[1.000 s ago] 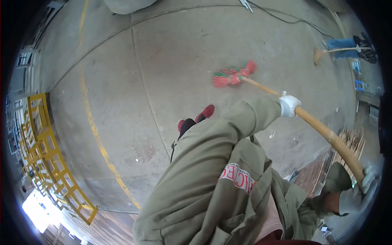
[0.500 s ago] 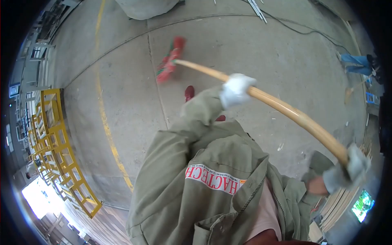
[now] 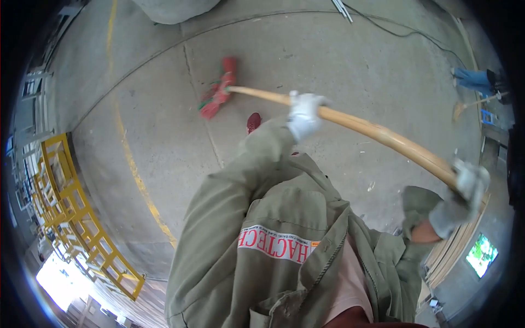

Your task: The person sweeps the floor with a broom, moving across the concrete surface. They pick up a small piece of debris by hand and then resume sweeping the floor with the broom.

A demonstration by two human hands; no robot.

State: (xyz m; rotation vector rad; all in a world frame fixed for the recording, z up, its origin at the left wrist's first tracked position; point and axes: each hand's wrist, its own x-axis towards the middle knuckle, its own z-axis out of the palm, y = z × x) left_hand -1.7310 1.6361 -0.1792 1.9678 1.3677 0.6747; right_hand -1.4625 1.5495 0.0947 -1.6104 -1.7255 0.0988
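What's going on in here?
A person in an olive jacket grips a red-headed broom with both gloved hands: the left hand midway along the wooden handle, the right hand near its top end. The broom head is down by the concrete floor, ahead of a red shoe. Another person stands far off with a second broom.

A factory or workshop hall: a wide concrete floor [image 3: 339,60] cut by joints, a painted yellow line [image 3: 131,164] running along it, yellow steel frames [image 3: 65,208] stacked at its left edge, planks [image 3: 454,246] piled at the right, a cable [image 3: 394,30] trailing across the far side, and another person [image 3: 473,79] sweeping there.
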